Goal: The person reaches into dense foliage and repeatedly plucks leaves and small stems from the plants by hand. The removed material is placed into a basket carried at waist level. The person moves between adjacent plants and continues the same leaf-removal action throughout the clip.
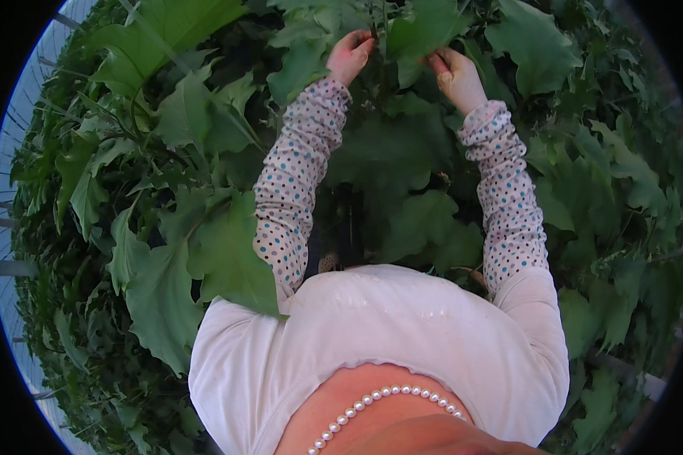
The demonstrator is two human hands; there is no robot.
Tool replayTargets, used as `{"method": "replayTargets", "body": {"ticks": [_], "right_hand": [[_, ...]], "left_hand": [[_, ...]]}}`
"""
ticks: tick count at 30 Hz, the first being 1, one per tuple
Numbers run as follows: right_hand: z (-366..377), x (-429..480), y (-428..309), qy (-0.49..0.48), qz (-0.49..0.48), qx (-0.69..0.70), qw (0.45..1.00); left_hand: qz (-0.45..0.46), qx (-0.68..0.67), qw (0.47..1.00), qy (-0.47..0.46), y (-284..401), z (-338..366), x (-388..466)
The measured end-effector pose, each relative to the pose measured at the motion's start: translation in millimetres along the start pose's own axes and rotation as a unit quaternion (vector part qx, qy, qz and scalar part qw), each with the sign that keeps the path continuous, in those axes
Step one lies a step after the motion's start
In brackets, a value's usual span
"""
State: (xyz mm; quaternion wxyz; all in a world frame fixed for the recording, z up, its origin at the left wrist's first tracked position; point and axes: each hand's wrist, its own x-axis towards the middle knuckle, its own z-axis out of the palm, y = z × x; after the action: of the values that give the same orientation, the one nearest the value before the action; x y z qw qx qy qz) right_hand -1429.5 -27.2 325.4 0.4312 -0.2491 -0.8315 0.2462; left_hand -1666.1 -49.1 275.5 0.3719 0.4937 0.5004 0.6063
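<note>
Both my arms, in dotted sleeve covers, reach forward into tall leafy plants with broad lobed leaves. My left hand (351,56) is at the top centre, its thumb and fingertips together beside a dark upright stem (374,23); whether it grips the stem is unclear. To its right, my right hand (454,74) has its fingers bent at the lower edge of a large green leaf (427,31). Its fingertips are partly hidden, and I cannot tell what they hold. Small pale flowers (369,105) show below and between the hands.
Dense foliage surrounds me on both sides. A big leaf (236,256) overlaps my left upper arm and shoulder. Thin strings (156,37) run slantwise at the upper left. Beyond the plants at far left is a pale ribbed covering (5,170) with bars.
</note>
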Motion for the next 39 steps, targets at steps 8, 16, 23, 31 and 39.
{"method": "replayTargets", "body": {"ticks": [8,16,23,31,39], "right_hand": [[-9,18,-14,0.036,0.008,0.361,0.932],[-45,77,-28,-0.043,0.036,0.021,0.998],[-22,64,-48,-0.132,-0.017,0.301,0.944],[-21,50,-4,0.050,0.166,0.717,0.676],[15,137,-32,0.022,0.116,0.243,0.963]], "left_hand": [[0.095,-0.035,0.994,-0.030,-9,-5,-23],[0.109,-0.220,0.965,-0.098,-5,31,-34],[0.111,-0.041,0.988,-0.095,18,50,-46],[0.205,0.118,0.972,0.002,66,60,-58],[0.263,0.280,0.911,0.152,80,43,-37]]}}
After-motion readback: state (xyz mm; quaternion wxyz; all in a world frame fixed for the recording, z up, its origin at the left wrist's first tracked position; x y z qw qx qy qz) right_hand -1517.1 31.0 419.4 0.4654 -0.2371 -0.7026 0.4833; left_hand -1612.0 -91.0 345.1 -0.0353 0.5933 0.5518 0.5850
